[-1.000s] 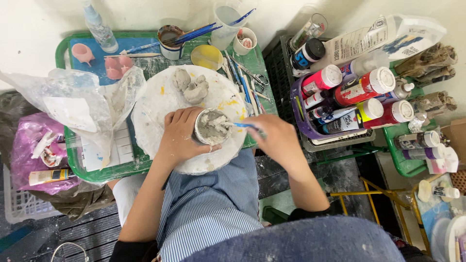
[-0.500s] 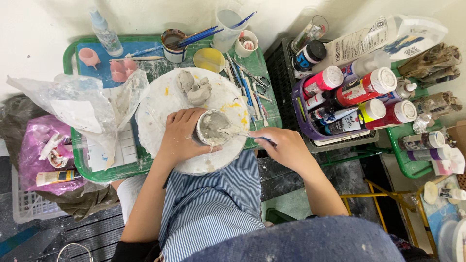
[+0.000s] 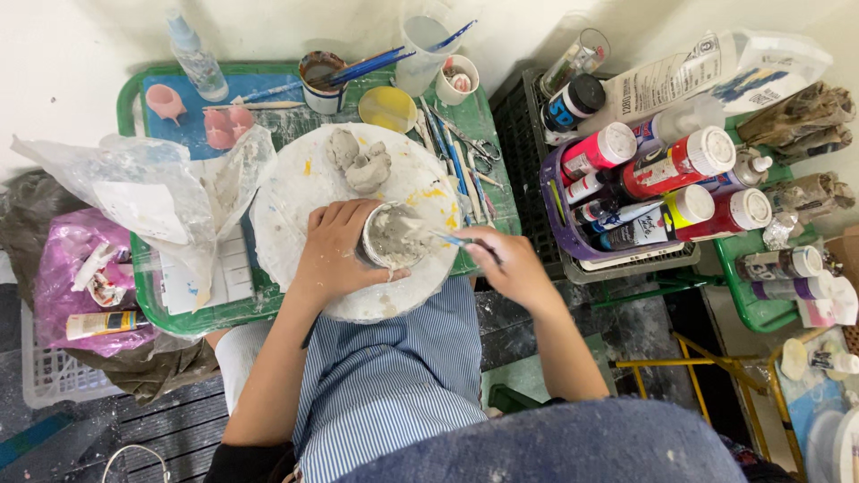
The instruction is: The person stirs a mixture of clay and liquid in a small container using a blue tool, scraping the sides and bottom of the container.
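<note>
Right now the small grey clay cup (image 3: 394, 237) sits on the round white paint-smeared board (image 3: 295, 192) over the green plastic tray (image 3: 134, 98). The left hand (image 3: 335, 250) wraps its side, steadying it; the right hand (image 3: 510, 264) pinches a thin blue-handled brush (image 3: 452, 239) whose tip meets the rim. Light, short strokes with a firm left grip should suit soft clay. Grey clay lumps (image 3: 358, 161) lie just beyond.

L hand (image 3: 335, 255) curled, gripping – R hand (image 3: 510, 268) pinch grip.
</note>
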